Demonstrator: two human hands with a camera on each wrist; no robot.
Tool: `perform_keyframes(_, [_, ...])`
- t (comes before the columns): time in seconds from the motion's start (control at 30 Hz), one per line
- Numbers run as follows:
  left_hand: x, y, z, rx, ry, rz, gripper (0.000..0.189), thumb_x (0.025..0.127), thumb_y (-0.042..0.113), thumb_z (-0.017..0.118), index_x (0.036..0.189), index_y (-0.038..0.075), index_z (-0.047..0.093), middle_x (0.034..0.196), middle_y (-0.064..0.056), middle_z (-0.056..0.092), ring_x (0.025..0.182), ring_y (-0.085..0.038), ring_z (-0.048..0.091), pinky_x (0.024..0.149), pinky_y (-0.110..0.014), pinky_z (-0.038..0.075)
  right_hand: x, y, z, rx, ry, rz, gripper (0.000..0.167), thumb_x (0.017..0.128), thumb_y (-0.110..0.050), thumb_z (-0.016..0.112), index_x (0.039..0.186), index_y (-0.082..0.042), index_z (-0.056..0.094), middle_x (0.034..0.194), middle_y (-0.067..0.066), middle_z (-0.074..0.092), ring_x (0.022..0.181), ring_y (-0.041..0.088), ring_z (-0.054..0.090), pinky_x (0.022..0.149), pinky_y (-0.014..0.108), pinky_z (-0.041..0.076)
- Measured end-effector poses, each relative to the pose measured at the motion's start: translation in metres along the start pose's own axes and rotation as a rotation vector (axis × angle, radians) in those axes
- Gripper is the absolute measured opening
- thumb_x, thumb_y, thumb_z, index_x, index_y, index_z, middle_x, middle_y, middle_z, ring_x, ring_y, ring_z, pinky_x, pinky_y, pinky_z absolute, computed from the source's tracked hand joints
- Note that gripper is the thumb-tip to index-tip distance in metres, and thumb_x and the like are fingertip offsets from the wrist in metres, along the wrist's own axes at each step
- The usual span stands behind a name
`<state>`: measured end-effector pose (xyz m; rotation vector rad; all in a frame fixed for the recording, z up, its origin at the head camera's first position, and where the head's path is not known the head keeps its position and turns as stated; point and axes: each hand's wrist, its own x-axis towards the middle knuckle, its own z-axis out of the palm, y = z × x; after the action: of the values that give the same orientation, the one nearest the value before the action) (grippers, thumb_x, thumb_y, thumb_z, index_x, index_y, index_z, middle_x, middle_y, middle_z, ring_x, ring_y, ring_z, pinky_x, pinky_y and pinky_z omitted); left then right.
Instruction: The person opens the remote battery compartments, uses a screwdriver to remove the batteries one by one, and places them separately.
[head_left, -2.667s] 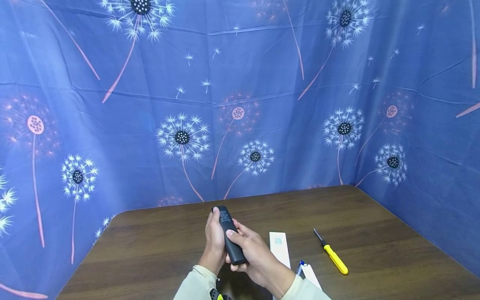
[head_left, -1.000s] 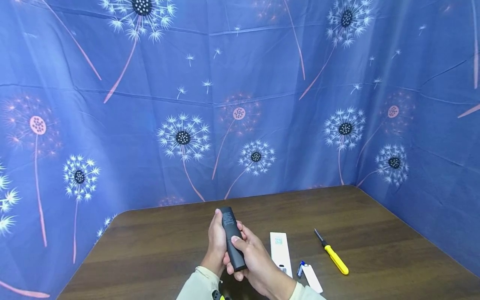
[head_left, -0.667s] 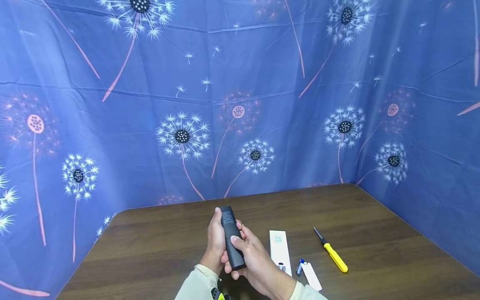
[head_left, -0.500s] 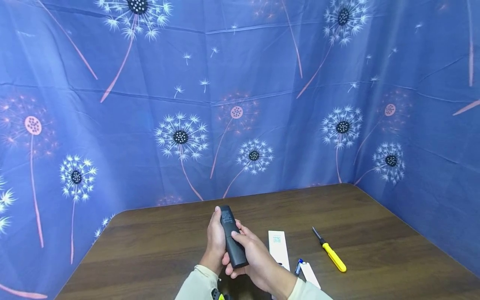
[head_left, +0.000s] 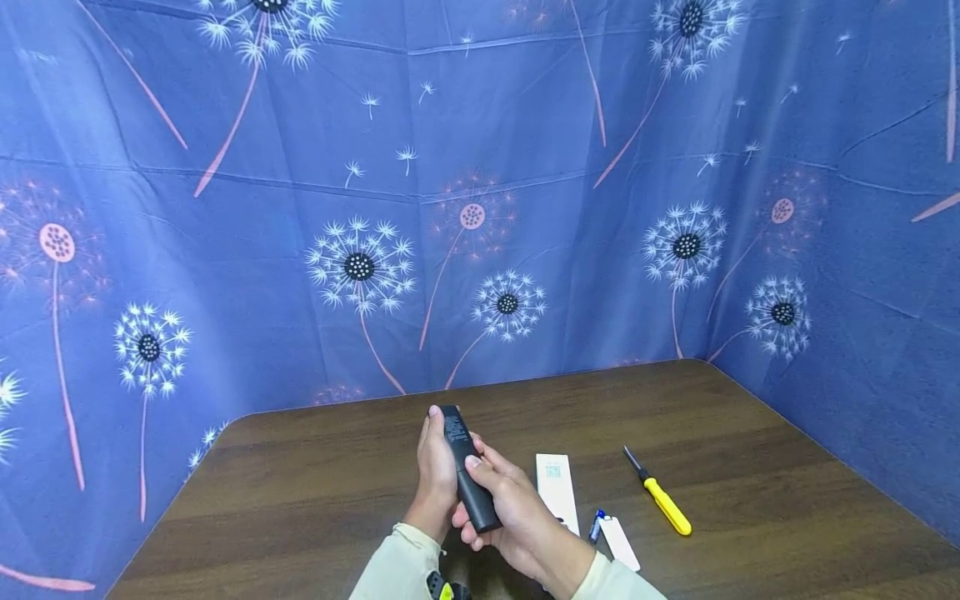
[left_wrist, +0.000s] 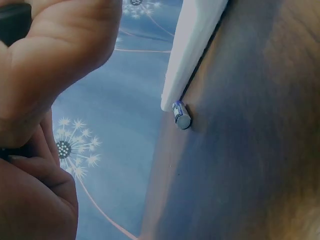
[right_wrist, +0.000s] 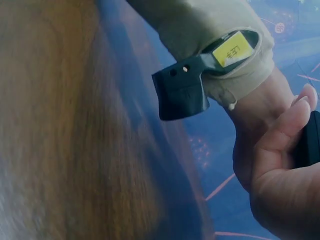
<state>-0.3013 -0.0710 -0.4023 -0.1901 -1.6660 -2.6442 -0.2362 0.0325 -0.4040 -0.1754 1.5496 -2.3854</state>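
Fingers around the black remote

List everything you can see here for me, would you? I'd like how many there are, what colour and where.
Handheld device: 1, black, held between both hands above the table
White box: 1, white with a printed square code, right of the hands
Battery: 1 clearly visible, blue and silver, beside the small flat piece
Small flat piece: 1, white, right of the box
Screwdriver: 1, yellow handle, farthest right on the table
Table: 1, brown wood-look, below everything
Cloth: blue with white and pink dandelions, around the table
Sleeves: 2, pale, bottom edge
Wrist strap: 1 visible, black with yellow label, left wrist
Left grip: 1, bare, on the device
Right grip: 1, bare, on the device
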Motion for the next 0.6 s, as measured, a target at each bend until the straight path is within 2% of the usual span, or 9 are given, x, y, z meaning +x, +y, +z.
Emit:
perform_keyframes(0.17, [-0.001,0.003,0.0,-0.08,-0.05,-0.052,0.057,0.108,0.05,0.014,0.139,0.006,0.031,0.071,-0.003,0.055,0.054,-0.013,0.056,0.054,-0.027,0.053,-0.001,-0.002,0.004,0.016,-0.016,-0.028,0.059,0.105,-0.024,0.047,0.158,-0.016,0.022,0.063,0.006,0.062,0.045,0.01,0.058,0.041,0.02,0.042])
perform_keyframes(0.3, [-0.001,0.006,-0.001,-0.105,-0.074,-0.07,0.06,0.108,0.052,0.013,0.142,0.006,0.03,0.07,-0.001,0.056,0.052,-0.013,0.057,0.054,-0.026,0.052,-0.001,-0.004,0.007,0.028,-0.031,-0.044,0.054,0.105,-0.02,0.045,0.155,-0.014,0.026,0.063,0.007,0.062,0.045,0.01,0.058,0.041,0.02,0.042])
perform_keyframes(0.6, [0.0,0.008,-0.001,-0.144,-0.054,-0.065,0.06,0.108,0.051,0.011,0.142,0.005,0.03,0.071,-0.001,0.055,0.052,-0.014,0.057,0.054,-0.026,0.052,-0.001,-0.012,0.009,-0.01,-0.055,-0.016,0.06,0.102,-0.017,0.046,0.158,-0.018,0.024,0.066,0.008,0.064,0.046,0.011,0.059,0.043,0.022,0.044])
